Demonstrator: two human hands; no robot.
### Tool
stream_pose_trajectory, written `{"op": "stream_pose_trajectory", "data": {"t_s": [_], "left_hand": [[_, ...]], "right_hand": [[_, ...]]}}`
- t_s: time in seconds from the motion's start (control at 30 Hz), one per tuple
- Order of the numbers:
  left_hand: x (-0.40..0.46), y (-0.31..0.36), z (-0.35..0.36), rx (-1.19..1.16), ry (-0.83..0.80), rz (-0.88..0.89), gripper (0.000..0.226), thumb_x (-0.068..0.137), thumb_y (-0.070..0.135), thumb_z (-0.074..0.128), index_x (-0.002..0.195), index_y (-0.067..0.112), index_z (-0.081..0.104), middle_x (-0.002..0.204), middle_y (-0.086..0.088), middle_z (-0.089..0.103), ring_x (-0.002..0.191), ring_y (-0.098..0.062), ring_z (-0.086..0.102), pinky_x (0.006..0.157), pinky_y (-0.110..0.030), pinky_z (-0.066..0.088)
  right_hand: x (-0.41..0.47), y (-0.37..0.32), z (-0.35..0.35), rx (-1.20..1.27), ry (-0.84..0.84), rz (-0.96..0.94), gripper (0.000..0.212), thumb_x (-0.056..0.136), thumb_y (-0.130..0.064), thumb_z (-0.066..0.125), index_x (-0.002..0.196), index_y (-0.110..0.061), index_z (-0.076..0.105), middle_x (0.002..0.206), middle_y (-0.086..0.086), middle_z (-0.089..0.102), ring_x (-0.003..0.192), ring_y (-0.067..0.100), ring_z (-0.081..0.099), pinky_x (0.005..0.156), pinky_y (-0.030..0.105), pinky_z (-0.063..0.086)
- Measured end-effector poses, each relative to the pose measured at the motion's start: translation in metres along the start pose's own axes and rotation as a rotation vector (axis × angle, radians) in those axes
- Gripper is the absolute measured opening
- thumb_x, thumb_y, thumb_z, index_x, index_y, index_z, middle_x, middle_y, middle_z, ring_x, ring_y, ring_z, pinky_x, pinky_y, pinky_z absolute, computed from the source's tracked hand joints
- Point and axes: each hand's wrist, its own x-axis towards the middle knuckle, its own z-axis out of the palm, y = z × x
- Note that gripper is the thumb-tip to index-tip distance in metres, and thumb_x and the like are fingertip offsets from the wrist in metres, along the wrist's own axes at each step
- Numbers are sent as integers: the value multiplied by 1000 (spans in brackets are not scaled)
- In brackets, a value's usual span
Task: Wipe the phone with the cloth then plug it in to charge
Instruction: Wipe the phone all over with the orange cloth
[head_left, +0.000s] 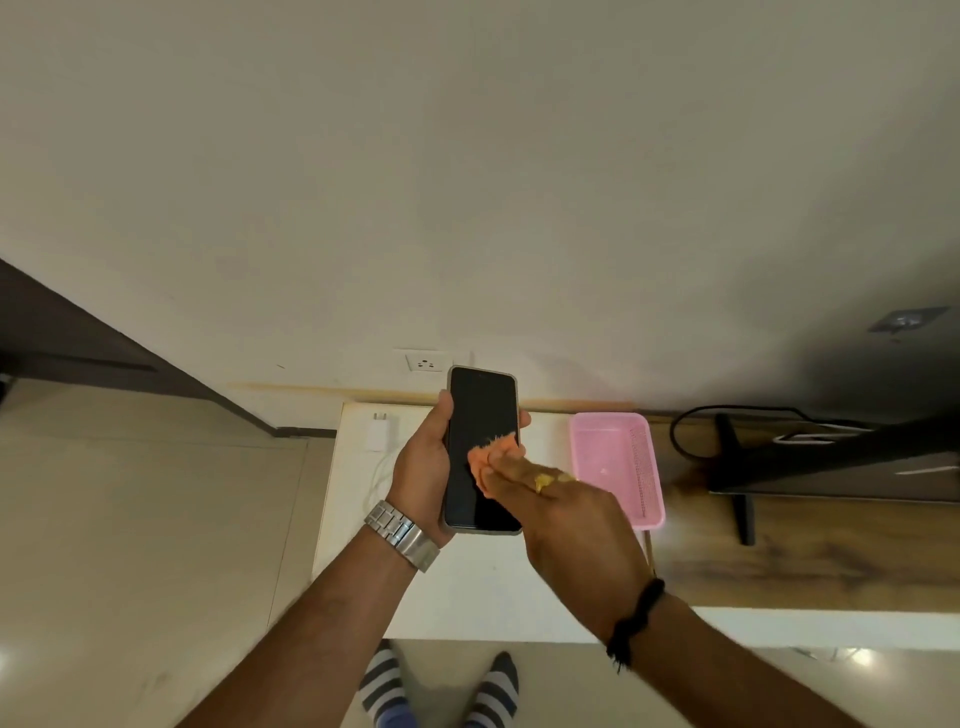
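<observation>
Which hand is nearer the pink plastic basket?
Right. The right hand wipes the black phone just beside the pink plastic basket; the left hand grips the phone's far side.

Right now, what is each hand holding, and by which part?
The left hand grips the phone by its long side edges, screen up. The right hand presses the orange cloth onto the screen; its fingers cover most of the cloth.

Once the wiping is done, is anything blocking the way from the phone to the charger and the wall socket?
Nothing visible does. The phone is held above the white table; the charger lies in the open to its left, and the socket on the wall is uncovered.
</observation>
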Motion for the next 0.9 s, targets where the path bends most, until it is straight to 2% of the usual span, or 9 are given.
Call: {"op": "stream_pose_trajectory", "data": {"t_s": [0.13, 0.23, 0.33, 0.37, 0.47, 0.6, 0.67, 0.8, 0.9], "left_hand": [[12, -11, -10, -70, 10, 25, 73, 102, 65, 32, 134, 9, 65, 134, -21, 62, 92, -32, 66, 75, -50, 60], [22, -13, -14, -96, -18, 0, 71, 101, 64, 33, 119, 11, 76, 125, -19, 68, 92, -33, 64, 74, -52, 61], [33, -16, -22, -102, -18, -10, 77, 100, 67, 32, 128, 8, 71, 129, -19, 68, 96, -33, 64, 81, -49, 58], [36, -19, -24, -93, -18, -6, 77, 100, 68, 31, 134, 8, 67, 134, -20, 67, 102, -35, 65, 86, -49, 57], [42, -34, -29, -56, -71, -24, 65, 98, 64, 40, 132, 17, 69, 133, -18, 67, 108, -40, 65, 87, -56, 55], [55, -41, -37, -82, -34, -18, 53, 97, 56, 52, 124, 16, 74, 127, -19, 70, 109, -39, 70, 92, -52, 58], [61, -39, -44, -69, -17, -22, 60, 94, 54, 54, 136, 12, 66, 140, -23, 63, 117, -40, 67, 101, -50, 54], [65, -47, -60, -61, -44, -43, 67, 97, 59, 41, 135, 10, 66, 145, -23, 59, 99, -34, 66, 83, -48, 57], [68, -51, -70, -49, -56, -16, 70, 96, 59, 41, 140, 9, 61, 144, -24, 58, 103, -37, 62, 85, -53, 56]], "right_hand": [[-27, -12, 17, 113, -52, 39, 68, 66, 2, 86, 130, -14, 68, 128, 2, 69, 106, 18, 72, 90, 33, 58], [-38, -19, 26, 156, -44, -21, 59, 67, -3, 88, 122, -18, 72, 102, 9, 78, 83, 25, 76, 74, 40, 63], [-17, -11, 17, 274, 12, -82, 49, 91, -9, 64, 135, -30, 60, 114, 4, 75, 97, 22, 74, 81, 43, 62], [-2, 0, 13, 256, 76, -26, 38, 100, -19, 51, 136, -29, 60, 119, -1, 73, 100, 18, 73, 82, 38, 62], [49, 43, 5, 209, 133, 167, 44, 103, -38, 33, 138, -29, 59, 130, -3, 68, 108, 19, 69, 90, 38, 57], [63, 50, 41, 45, 29, 178, 38, 100, -28, 42, 134, -27, 60, 113, 7, 72, 93, 29, 69, 76, 40, 58], [39, 35, 61, 92, -16, 162, 37, 103, -33, 43, 137, -29, 55, 122, 0, 69, 101, 21, 68, 87, 35, 58], [-17, 20, 83, 226, -272, 7, 51, 97, -9, 60, 147, -18, 49, 130, 9, 66, 109, 26, 69, 97, 41, 56], [-32, 20, 75, 285, -266, -144, 51, 91, -1, 63, 139, -13, 57, 134, 9, 65, 116, 24, 67, 99, 43, 54]]}}
